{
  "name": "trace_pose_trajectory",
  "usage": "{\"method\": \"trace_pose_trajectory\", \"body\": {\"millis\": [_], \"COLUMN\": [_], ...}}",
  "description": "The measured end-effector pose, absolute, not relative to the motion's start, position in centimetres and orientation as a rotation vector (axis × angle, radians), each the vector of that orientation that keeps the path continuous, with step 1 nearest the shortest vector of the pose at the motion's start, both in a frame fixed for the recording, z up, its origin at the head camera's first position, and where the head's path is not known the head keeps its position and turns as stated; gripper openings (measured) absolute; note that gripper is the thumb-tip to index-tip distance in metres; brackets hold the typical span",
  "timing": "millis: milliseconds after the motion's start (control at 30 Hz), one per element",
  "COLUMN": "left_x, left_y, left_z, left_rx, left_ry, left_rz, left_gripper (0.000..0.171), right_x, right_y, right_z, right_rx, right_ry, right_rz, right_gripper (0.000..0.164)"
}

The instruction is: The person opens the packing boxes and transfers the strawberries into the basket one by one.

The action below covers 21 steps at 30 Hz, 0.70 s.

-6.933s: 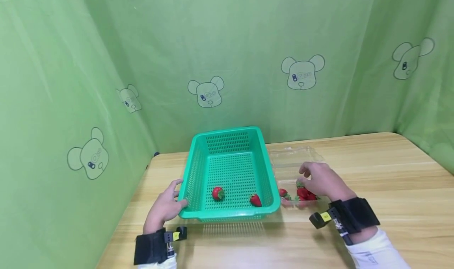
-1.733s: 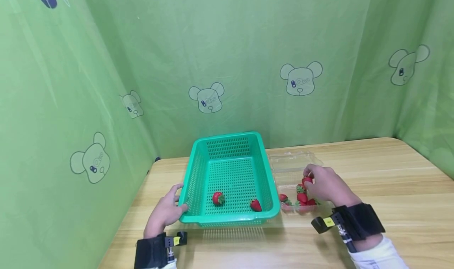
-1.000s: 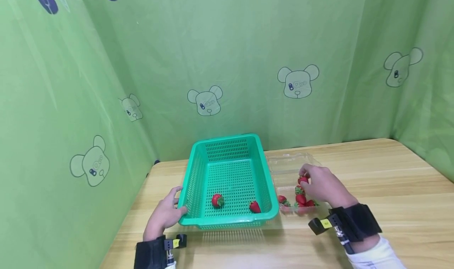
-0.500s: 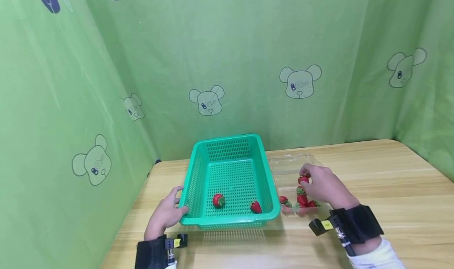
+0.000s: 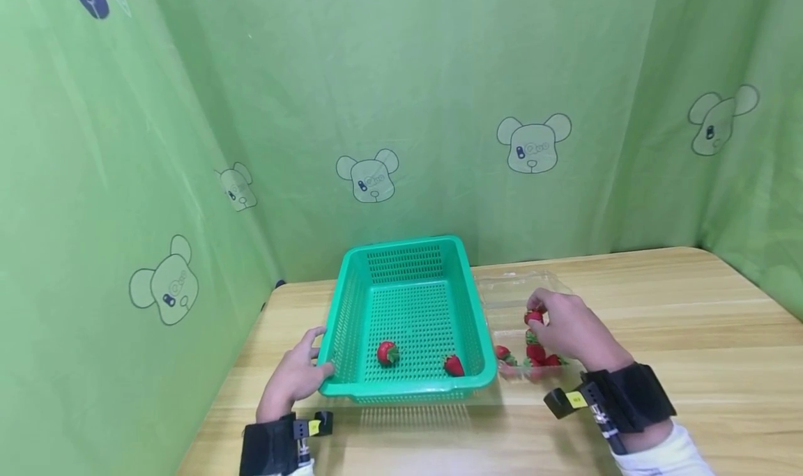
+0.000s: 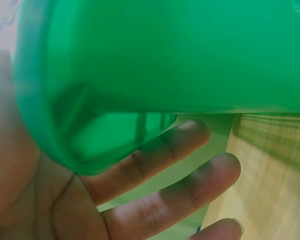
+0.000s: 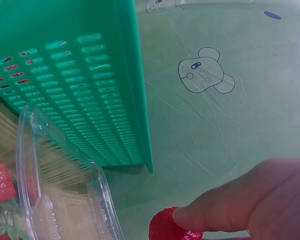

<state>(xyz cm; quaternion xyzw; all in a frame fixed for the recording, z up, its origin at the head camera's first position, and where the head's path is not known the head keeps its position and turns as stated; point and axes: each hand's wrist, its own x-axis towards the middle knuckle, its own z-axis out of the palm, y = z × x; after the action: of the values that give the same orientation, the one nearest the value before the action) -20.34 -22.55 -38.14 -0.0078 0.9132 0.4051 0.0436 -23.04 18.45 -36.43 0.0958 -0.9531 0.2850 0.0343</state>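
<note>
In the head view my left hand [image 5: 293,377] holds the near left corner of the green plastic basket [image 5: 406,387], thumb over the rim. The left wrist view has its fingers [image 6: 175,200] stretched along the outside of the basket wall. Two strawberries lie on the basket floor, one at the left [image 5: 385,352] and one at the right [image 5: 454,366]. My right hand [image 5: 574,326] pinches a strawberry [image 7: 167,226] between thumb and fingers, over the clear plastic box [image 5: 509,291]. Several more strawberries [image 5: 535,352] sit in the near part of that box.
The clear box stands close against the basket's right side, its lid part [image 7: 32,150] raised. Both stand on a wooden table [image 5: 677,309]. A green curtain [image 5: 439,79] with bear prints hangs behind the table and along its left side.
Several seconds ago my right hand was over the strawberries in the box; since then it has picked one up and drifted slightly left with it. My left hand stays on the basket.
</note>
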Motion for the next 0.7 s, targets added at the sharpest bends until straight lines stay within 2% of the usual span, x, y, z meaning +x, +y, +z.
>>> {"method": "trace_pose_trajectory", "body": {"millis": [700], "left_x": [-20.42], "left_y": [-22.58], "left_z": [-38.29], "left_rx": [-0.025], "left_ry": [2.803], "left_rz": [1.224], "left_gripper": [0.064], "right_x": [-22.97], "right_y": [18.3], "right_z": [-36.39], "right_rx": [0.311], "right_ry": [-2.903], "right_rz": [0.876], "right_gripper": [0.019]}}
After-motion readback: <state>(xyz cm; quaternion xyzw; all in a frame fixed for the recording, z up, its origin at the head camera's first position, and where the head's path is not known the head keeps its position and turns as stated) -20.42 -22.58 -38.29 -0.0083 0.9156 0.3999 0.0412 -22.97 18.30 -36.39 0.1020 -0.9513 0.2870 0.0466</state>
